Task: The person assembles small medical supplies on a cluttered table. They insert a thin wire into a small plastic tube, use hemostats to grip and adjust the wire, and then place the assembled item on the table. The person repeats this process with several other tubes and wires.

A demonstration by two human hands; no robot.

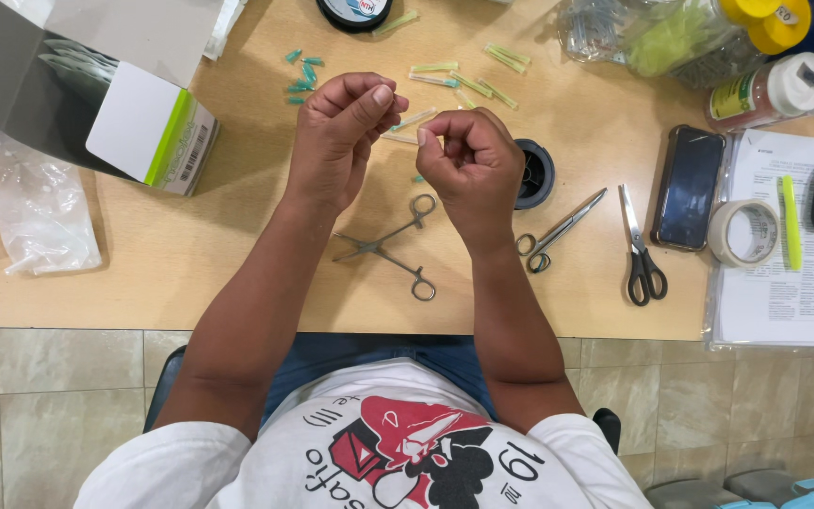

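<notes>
The left hand (339,132) and the right hand (468,165) are raised close together over the wooden table (237,254), each with its fingers curled and pinched. Between them runs a thin pale tube (414,121), its ends hidden inside the fingers, so the grip on it is hard to make out. More such tubes (468,80), pale green, lie scattered beyond the hands, with small teal caps (301,75) to their left. Under the wrists lies an open metal clamp (390,243). Right of it are a second clamp (558,231), black-handled scissors (641,247), a dark phone (688,187) and a roll of tape (742,232). A white and green box (148,132) stands open at far left, beside a clear plastic bag (21,212). Bottles with yellow and white lids (774,57) are cut off at the top right.
</notes>
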